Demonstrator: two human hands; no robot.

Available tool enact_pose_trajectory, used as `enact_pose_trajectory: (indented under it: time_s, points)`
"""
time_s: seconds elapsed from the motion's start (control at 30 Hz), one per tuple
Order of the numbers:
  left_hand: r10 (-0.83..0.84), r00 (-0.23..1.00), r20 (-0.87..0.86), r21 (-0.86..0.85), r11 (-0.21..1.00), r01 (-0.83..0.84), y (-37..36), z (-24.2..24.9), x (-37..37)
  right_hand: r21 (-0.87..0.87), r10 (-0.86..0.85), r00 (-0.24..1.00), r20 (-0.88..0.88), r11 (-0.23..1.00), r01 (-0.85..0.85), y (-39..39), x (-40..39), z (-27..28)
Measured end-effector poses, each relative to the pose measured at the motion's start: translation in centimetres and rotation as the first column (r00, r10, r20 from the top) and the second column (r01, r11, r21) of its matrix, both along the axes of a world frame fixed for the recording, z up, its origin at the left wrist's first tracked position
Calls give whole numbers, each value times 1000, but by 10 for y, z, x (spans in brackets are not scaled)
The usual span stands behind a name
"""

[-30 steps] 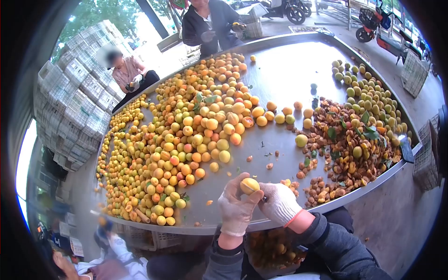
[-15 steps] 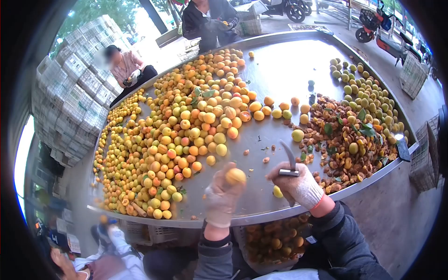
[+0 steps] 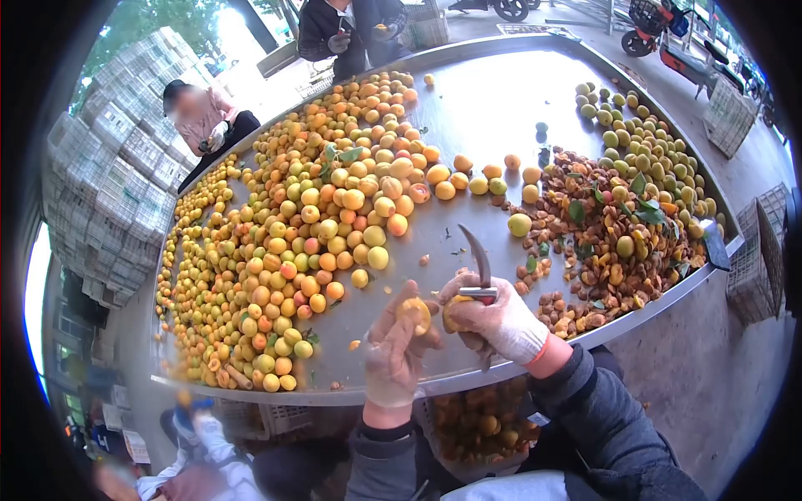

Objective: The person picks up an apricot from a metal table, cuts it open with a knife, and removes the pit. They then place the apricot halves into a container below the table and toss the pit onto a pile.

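My gloved left hand [image 3: 393, 355] holds an apricot half [image 3: 415, 315] between thumb and fingers, its cut face showing. Close beside it, my gloved right hand [image 3: 505, 324] is closed around a small curved knife [image 3: 477, 253], blade pointing up and away. A second apricot piece [image 3: 455, 312] is pinched in the fingers of that same hand. Both hands are above the near edge of a metal table [image 3: 434, 367]. To their left spreads a large heap of whole apricots [image 3: 334, 221]; to the right lies a pile of brown pits and scraps [image 3: 576, 225].
Greener fruit [image 3: 660, 163] lines the table's right side, near a dark phone-like object [image 3: 716, 245] on the rim. Below the near edge, a container holds cut apricots [image 3: 484, 430]. Two people work across the table; another sits at lower left. Stacked crates [image 3: 109, 184] stand left.
The whole apricot in my left hand is now in two pieces, one in each hand. My right hand has moved left, close to the left one. The view has shifted slightly.
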State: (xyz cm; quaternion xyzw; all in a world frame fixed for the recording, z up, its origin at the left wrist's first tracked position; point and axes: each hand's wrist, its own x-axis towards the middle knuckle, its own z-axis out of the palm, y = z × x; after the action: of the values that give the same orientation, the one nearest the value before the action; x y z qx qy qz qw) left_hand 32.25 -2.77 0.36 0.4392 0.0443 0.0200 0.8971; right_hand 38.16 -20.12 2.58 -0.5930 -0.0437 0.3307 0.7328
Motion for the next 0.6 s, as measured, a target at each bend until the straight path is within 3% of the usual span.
enact_pose_trajectory:
  time_s: [0.13,0.17,0.2,0.23,0.27,0.3,0.33,0.4,0.47,0.53,0.6]
  points:
    - [49,999,-1,33,998,-49,0,2,-1,-2,-54,997,51,999,54,4,-1,-4]
    - [46,999,-12,-73,996,-47,2,0,0,-74,-83,950,300,991,110,6,3,-21]
    - [41,999,-19,-179,983,-44,3,-3,2,-129,-87,841,534,975,183,6,8,-38]
    - [42,999,-18,-180,983,-44,4,-6,2,-221,23,459,888,897,384,4,14,-43]
    - [11,998,-65,-191,981,-23,4,-10,2,-222,22,460,888,896,385,3,13,-44]
    - [-22,993,-114,-204,979,-2,3,-13,1,-135,-204,765,611,925,354,5,8,-23]
    - [-24,993,-119,-208,978,-2,0,-15,0,-40,-348,918,190,932,361,5,4,-4]
    - [-84,976,-199,-130,990,59,-7,-20,-2,53,-431,898,92,902,428,5,2,12]
    - [-109,967,-229,-73,993,95,-14,-25,-4,450,-650,760,5,680,579,8,1,12]
    - [-140,956,-257,-18,990,141,-20,-26,-4,425,-682,731,17,667,612,9,-3,10]
    - [-103,949,-296,64,990,128,-27,-21,-5,444,-694,704,153,685,578,9,-4,4]
